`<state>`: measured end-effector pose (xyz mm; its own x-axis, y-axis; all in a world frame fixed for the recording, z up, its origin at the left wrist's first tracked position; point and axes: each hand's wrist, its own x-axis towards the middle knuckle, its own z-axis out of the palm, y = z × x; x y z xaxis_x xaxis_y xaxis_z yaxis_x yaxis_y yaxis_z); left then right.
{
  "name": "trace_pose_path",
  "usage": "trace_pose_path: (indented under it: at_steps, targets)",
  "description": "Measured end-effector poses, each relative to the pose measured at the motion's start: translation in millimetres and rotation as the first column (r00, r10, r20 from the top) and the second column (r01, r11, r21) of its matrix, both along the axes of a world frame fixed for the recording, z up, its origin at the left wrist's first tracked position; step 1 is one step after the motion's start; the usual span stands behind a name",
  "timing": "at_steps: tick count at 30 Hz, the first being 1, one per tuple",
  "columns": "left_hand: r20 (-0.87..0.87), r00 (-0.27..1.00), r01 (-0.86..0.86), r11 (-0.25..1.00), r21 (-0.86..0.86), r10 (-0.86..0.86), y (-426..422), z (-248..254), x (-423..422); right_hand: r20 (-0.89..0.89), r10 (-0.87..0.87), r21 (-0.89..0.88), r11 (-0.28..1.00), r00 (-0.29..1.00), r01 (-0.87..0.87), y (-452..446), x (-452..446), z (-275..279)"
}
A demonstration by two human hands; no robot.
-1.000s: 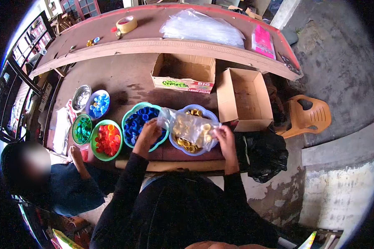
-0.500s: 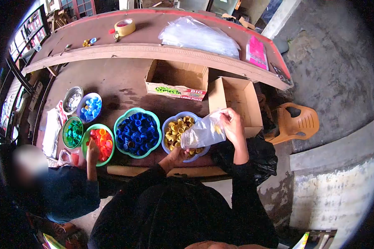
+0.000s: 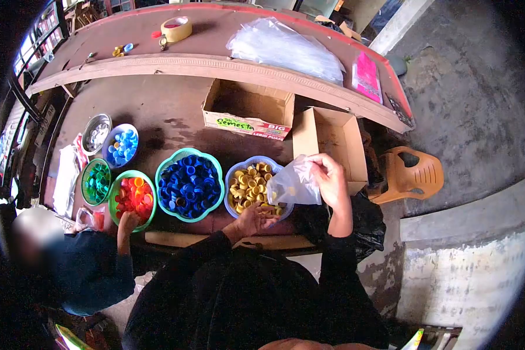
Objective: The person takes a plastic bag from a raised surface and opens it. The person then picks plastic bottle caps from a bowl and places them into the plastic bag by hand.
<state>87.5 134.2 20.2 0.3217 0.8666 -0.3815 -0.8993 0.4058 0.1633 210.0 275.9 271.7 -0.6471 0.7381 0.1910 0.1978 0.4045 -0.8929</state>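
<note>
My right hand pinches the upper edge of a clear plastic bag, which hangs over the right side of a lavender basket of yellow bottle caps. Some yellow shows through the bag; whether it lies inside or behind, I cannot tell. At the near rim of that basket, my left hand has its fingers stretched out and apart, with nothing visible held. Left of it stands a mint-green basket full of dark blue caps.
Another person's hand reaches to the green basket of red caps. Green caps, light blue caps and a metal bowl sit farther left. Two cardboard boxes stand behind; plastic bags lie on the raised shelf.
My left hand has let go of the bag's lower end and its fingers have spread. The bag now hangs from my right hand, wider and shifted right. The other person's hand moved nearer the basket's rim.
</note>
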Motion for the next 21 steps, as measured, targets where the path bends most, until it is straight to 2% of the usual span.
trace_pose_path:
  at_steps: [2,4,6,8,10,12,14,16,18,20,21]
  targets:
    - [0.036,0.999,-0.003,1.000,0.021,0.002,2,10,-5,-0.032,-0.015,-0.098,0.995,0.999,0.012,-2,4,0]
    - [0.069,0.998,-0.002,0.999,0.042,-0.001,1,21,-8,-0.024,-0.018,-0.102,0.995,1.000,0.016,-8,7,0]
    - [0.052,0.995,-0.086,0.993,0.079,0.083,-1,28,-12,-0.016,-0.023,-0.106,0.994,1.000,0.021,-13,10,-2]
    - [0.053,0.995,-0.090,0.992,0.086,0.086,-1,25,-18,-0.052,-0.018,-0.151,0.988,0.998,0.010,-19,15,-5]
    - [0.051,0.995,-0.096,0.991,0.096,0.091,-1,22,-19,-0.035,-0.013,-0.103,0.995,0.999,0.009,-25,20,-6]
    - [-0.025,0.990,-0.133,0.982,0.133,0.137,-3,28,-19,-0.100,-0.020,-0.160,0.987,0.995,0.003,-32,27,-9]
    - [-0.059,0.985,-0.155,0.985,0.080,0.160,-7,40,-23,-0.112,-0.008,-0.178,0.984,0.994,-0.012,-37,37,-16]
    - [-0.093,0.979,-0.178,0.984,0.026,0.180,-9,50,-30,-0.242,0.014,-0.223,0.972,0.970,-0.070,-42,46,-26]
    - [-0.307,0.860,-0.368,0.912,0.179,0.407,-13,54,-43,-0.238,0.040,-0.227,0.969,0.970,-0.096,-43,60,-40]
    - [-0.187,0.877,-0.380,0.877,0.295,0.443,-27,16,-84,-0.159,0.027,-0.269,0.961,0.987,-0.070,-47,70,-58]
    - [-0.338,0.776,-0.503,0.846,0.179,0.532,-40,51,-83,-0.154,0.057,-0.338,0.935,0.986,-0.107,-47,74,-73]
